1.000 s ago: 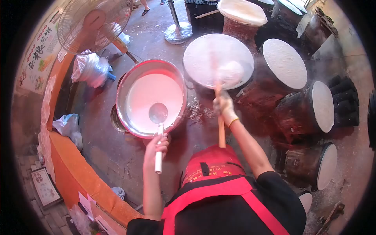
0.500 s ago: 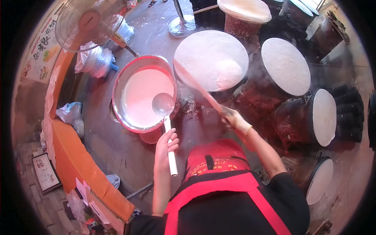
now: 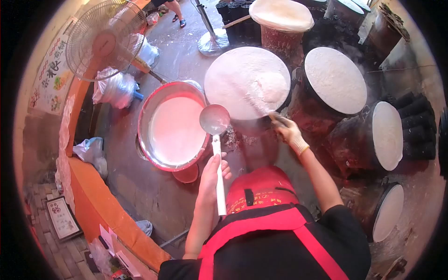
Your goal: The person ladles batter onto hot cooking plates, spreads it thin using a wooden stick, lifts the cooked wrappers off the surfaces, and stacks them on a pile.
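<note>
My left hand is wrapped round the white handle of a metal ladle, its bowl raised at the right rim of a large pot. Pale, creamy batter fills much of this pot. My right hand grips a wooden scraper, blurred by motion, whose far end lies over the nearest round griddle. A thin white sheet of batter covers that griddle, with a paler, thicker-looking patch on its right side. Faint steam rises there.
More batter-covered griddles on drum stoves curve round to my right, among them an upright one. Black cylindrical briquettes are stacked beyond. A fan stands at upper left, above an orange counter. Another person's legs show at the top.
The ladle has moved right, from over the batter to the pot's rim. My right hand has shifted slightly right and up, swinging the scraper across the griddle. A person's legs have come further into view.
</note>
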The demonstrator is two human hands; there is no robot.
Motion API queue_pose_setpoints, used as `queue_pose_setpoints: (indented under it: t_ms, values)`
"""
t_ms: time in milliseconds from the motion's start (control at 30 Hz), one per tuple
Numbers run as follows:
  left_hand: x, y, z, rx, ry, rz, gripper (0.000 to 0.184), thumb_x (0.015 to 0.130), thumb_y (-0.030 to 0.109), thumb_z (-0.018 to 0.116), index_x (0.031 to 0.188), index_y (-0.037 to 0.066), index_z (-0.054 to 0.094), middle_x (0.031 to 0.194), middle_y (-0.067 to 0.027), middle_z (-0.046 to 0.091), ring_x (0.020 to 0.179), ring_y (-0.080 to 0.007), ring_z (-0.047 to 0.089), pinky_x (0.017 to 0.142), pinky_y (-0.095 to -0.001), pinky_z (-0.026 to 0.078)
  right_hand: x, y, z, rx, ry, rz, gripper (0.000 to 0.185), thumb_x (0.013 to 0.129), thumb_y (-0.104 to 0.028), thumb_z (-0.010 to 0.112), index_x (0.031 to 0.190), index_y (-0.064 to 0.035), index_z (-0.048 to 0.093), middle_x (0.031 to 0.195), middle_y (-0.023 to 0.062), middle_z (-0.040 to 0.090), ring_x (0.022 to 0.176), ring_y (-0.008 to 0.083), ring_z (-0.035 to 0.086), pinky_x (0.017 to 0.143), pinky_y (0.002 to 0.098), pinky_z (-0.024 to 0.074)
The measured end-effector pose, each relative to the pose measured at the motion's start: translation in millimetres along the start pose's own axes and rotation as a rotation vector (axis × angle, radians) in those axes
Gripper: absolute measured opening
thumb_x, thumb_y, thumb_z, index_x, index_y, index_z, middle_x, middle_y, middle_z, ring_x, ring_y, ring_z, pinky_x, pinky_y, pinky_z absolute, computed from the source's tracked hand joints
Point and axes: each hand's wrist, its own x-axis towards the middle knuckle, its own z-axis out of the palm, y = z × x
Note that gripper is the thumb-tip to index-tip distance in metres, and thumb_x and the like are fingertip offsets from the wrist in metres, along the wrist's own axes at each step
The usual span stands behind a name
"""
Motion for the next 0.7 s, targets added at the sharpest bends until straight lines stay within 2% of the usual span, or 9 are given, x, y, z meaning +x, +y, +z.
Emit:
queue_pose_setpoints:
  t_ms: [67,100,200,300,367,500,600,667,700]
  values:
    - [-0.5,4.7,11.1,0.026,0.084,-0.029,0.026,0.102,0.021,0.05,0.117,0.0,0.048,0.082,-0.002,0.047,0.069,-0.0084,0.046,0.053,-0.02,0.041,-10.0,8.8,-0.1,0.154,0.377,-0.147,0.037,0.096,-0.018,0.06,0.133,-0.0177,0.06,0.062,-0.0069,0.048,0.041,0.0031,0.035,0.037,0.0212,0.0269]
    - [0.4,8.0,11.5,0.072,0.092,-0.05,0.023,0.102,0.018,0.051,0.115,0.0,0.048,0.084,-0.0021,0.048,0.07,-0.0083,0.047,0.052,-0.0191,0.041,-20.9,2.3,15.6,0.272,0.499,-0.066,0.037,0.096,-0.016,0.059,0.133,-0.019,0.06,0.06,-0.0077,0.047,0.04,0.0031,0.036,0.035,0.0223,0.028]
    - [7.1,7.1,3.0,0.008,-0.013,-0.124,0.016,0.101,0.012,0.051,0.11,0.0,0.048,0.086,-0.0025,0.049,0.064,-0.0061,0.044,0.045,-0.0156,0.035,-15.1,16.5,31.0,0.191,0.272,0.084,0.036,0.096,-0.014,0.06,0.131,-0.0185,0.061,0.063,-0.0083,0.049,0.043,0.0021,0.037,0.036,0.0219,0.0287]
    - [14.4,7.6,2.2,0.009,-0.033,-0.183,0.015,0.101,0.012,0.049,0.11,0.0,0.048,0.085,-0.0022,0.049,0.06,-0.0049,0.041,0.041,-0.0149,0.032,36.9,67.1,-8.7,0.12,0.323,-0.178,0.037,0.094,-0.01,0.062,0.131,-0.0146,0.061,0.068,-0.0088,0.054,0.046,0.0014,0.038,0.039,0.0204,0.03]
    - [19.8,8.4,2.4,0.03,-0.048,-0.197,0.016,0.101,0.013,0.049,0.109,0.0,0.048,0.082,-0.0019,0.048,0.059,-0.0051,0.041,0.041,-0.0151,0.032,23.7,17.9,-6.1,0.207,0.462,-0.014,0.033,0.097,-0.011,0.06,0.13,-0.0127,0.063,0.076,-0.0074,0.059,0.051,0.0006,0.038,0.045,0.0189,0.0317]
    - [56.5,21.7,6.2,0.193,-0.013,-0.179,0.012,0.101,0.014,0.048,0.094,0.005,0.044,0.08,-0.0013,0.045,0.06,-0.0069,0.041,0.043,-0.0174,0.03,-14.7,12.8,-7.7,0.085,0.179,0.1,0.034,0.095,-0.003,0.059,0.128,-0.0078,0.063,0.087,-0.0071,0.06,0.064,0.0003,0.046,0.055,0.0158,0.036]
    - [114.1,31.5,4.1,0.36,-0.05,-0.12,0.011,0.1,0.013,0.049,0.094,0.006,0.044,0.078,-0.0011,0.045,0.059,-0.0068,0.041,0.043,-0.0186,0.031,-39.8,14.7,-11.0,0.078,0.189,0.11,0.035,0.094,-0.003,0.06,0.129,-0.0082,0.062,0.09,-0.0058,0.063,0.064,0.0,0.048,0.055,0.0141,0.0366]
    - [158.6,28.9,1.9,0.438,-0.139,-0.097,0.013,0.098,0.014,0.053,0.094,0.006,0.043,0.077,-0.0012,0.044,0.059,-0.0068,0.042,0.044,-0.0193,0.032,-38.1,47.2,-12.8,0.193,0.472,-0.067,0.037,0.094,-0.003,0.06,0.131,-0.0096,0.061,0.1,-0.0029,0.066,0.07,0.0008,0.054,0.06,0.0125,0.0406]
    - [174.1,28.4,7.5,0.437,-0.191,-0.107,0.015,0.097,0.014,0.056,0.095,0.007,0.043,0.076,-0.0012,0.044,0.059,-0.0069,0.043,0.044,-0.0196,0.033,-42.5,53.3,-13.2,0.302,0.441,0.08,0.04,0.094,-0.001,0.059,0.132,-0.0125,0.061,0.117,0.0015,0.066,0.091,0.006,0.061,0.078,0.0171,0.048]
